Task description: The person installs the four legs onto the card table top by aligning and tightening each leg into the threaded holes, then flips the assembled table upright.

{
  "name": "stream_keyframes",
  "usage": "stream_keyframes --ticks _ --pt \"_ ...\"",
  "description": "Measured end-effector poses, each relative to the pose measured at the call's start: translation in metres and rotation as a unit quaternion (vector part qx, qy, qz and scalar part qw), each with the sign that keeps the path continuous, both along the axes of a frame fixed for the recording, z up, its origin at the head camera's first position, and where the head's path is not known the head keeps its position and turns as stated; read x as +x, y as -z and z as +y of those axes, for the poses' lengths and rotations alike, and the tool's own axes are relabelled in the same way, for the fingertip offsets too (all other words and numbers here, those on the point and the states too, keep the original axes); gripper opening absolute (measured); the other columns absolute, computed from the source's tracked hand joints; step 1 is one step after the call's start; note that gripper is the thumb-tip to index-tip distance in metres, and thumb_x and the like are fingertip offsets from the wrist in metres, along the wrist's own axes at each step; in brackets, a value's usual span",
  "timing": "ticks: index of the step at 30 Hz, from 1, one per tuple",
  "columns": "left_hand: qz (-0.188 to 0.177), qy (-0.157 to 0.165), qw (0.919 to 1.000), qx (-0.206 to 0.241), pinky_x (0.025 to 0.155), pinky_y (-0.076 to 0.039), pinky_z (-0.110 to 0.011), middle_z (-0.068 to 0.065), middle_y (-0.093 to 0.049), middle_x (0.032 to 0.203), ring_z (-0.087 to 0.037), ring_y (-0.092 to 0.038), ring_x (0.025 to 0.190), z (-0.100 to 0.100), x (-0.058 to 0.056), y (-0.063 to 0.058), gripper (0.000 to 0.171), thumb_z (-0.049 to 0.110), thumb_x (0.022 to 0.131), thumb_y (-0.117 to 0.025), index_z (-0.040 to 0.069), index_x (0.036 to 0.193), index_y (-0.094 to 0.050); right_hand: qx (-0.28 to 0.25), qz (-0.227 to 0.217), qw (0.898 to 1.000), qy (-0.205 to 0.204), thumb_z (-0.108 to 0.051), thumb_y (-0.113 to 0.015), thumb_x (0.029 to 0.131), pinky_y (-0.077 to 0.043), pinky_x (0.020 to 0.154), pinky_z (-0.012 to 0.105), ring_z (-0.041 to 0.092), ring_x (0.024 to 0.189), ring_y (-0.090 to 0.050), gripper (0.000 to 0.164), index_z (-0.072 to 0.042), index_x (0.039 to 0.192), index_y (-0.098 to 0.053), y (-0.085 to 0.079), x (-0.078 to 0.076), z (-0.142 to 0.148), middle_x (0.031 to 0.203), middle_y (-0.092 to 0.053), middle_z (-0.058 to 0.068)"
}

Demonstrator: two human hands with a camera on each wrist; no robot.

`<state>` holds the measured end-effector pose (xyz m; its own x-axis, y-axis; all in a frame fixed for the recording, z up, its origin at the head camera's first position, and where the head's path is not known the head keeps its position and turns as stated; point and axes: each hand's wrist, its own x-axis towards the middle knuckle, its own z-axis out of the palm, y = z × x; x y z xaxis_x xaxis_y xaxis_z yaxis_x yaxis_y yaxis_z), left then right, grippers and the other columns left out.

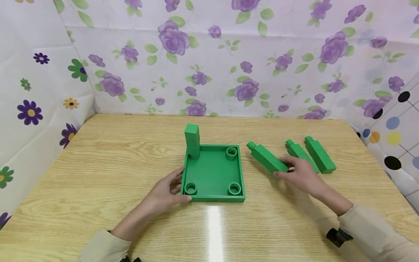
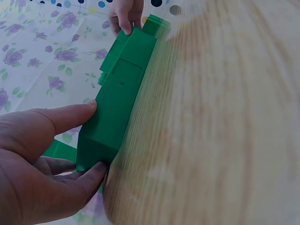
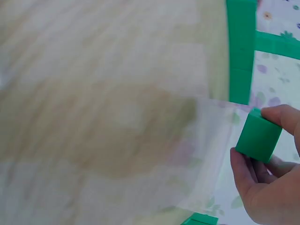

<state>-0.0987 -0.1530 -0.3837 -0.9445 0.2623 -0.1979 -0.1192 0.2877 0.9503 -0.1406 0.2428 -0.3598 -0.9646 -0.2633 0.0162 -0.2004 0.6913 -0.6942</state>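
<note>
A green square base (image 1: pixel 214 171) with a raised rim lies on the table, with round sockets in three corners. At its far left corner stands an upright green post (image 1: pixel 192 140). My left hand (image 1: pixel 163 193) holds the base by its near left corner, thumb on the front wall and fingers along the left side. Its side wall fills the middle of the left wrist view. My right hand (image 1: pixel 301 174) pinches the near end of a second green post (image 1: pixel 266 157), whose threaded tip points away and left toward the base. The right wrist view shows this post's square end (image 3: pixel 258 139) between thumb and fingers.
Two more green posts lie to the right, one (image 1: pixel 299 153) partly behind my right hand and another (image 1: pixel 320 154) farther right. The wooden table (image 1: pixel 98 163) ends at a flowered cloth (image 1: pixel 212 72) at the back, with patterned cloth on both sides.
</note>
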Motion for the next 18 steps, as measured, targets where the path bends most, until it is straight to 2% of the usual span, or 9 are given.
stream_keyframes --ticks 3,8,12,15,18 --pt "0.0 0.0 1.0 -0.001 0.093 -0.052 -0.034 -0.022 -0.045 0.137 -0.036 -0.053 0.12 0.0 0.0 0.001 0.09 -0.001 0.08 -0.077 0.008 0.153 -0.026 -0.017 -0.009 1.0 -0.008 -0.02 -0.071 0.09 -0.057 0.073 0.032 0.031 0.098 -0.063 0.046 0.004 0.126 -0.058 -0.007 -0.002 0.001 0.11 -0.062 0.016" --pt "-0.001 -0.002 1.0 0.003 0.092 -0.052 -0.034 -0.022 -0.045 0.137 -0.036 -0.054 0.12 0.001 -0.001 0.001 0.09 -0.001 0.08 -0.077 0.008 0.153 -0.026 -0.026 -0.012 0.999 0.015 -0.024 -0.072 0.089 -0.056 0.07 0.028 0.031 0.097 -0.064 0.051 0.003 0.129 -0.057 -0.023 -0.005 0.003 0.113 -0.061 0.019" --pt "0.002 0.001 1.0 0.002 0.092 -0.052 -0.033 -0.022 -0.045 0.137 -0.035 -0.053 0.12 0.001 -0.001 0.002 0.09 -0.002 0.08 -0.077 0.008 0.153 -0.026 -0.066 -0.017 0.997 0.033 -0.024 -0.072 0.089 -0.056 0.072 0.025 0.018 0.096 -0.066 0.052 0.003 0.13 -0.056 -0.034 -0.008 0.004 0.112 -0.061 0.018" --pt "0.005 0.001 1.0 -0.002 0.092 -0.052 -0.033 -0.022 -0.045 0.137 -0.035 -0.053 0.12 0.001 -0.001 0.002 0.089 -0.002 0.08 -0.077 0.007 0.153 -0.027 -0.106 -0.012 0.993 0.043 -0.024 -0.073 0.089 -0.054 0.073 0.021 0.005 0.093 -0.063 0.049 0.001 0.128 -0.056 -0.038 -0.012 0.003 0.106 -0.062 0.007" --pt "0.006 0.0 1.0 -0.004 0.092 -0.052 -0.033 -0.022 -0.045 0.137 -0.035 -0.054 0.12 0.001 -0.001 0.002 0.089 -0.002 0.079 -0.077 0.007 0.153 -0.027 -0.159 0.001 0.986 0.055 -0.023 -0.072 0.09 -0.053 0.075 0.018 0.004 0.094 -0.059 0.043 -0.004 0.125 -0.056 -0.042 -0.016 -0.001 0.102 -0.062 -0.004"
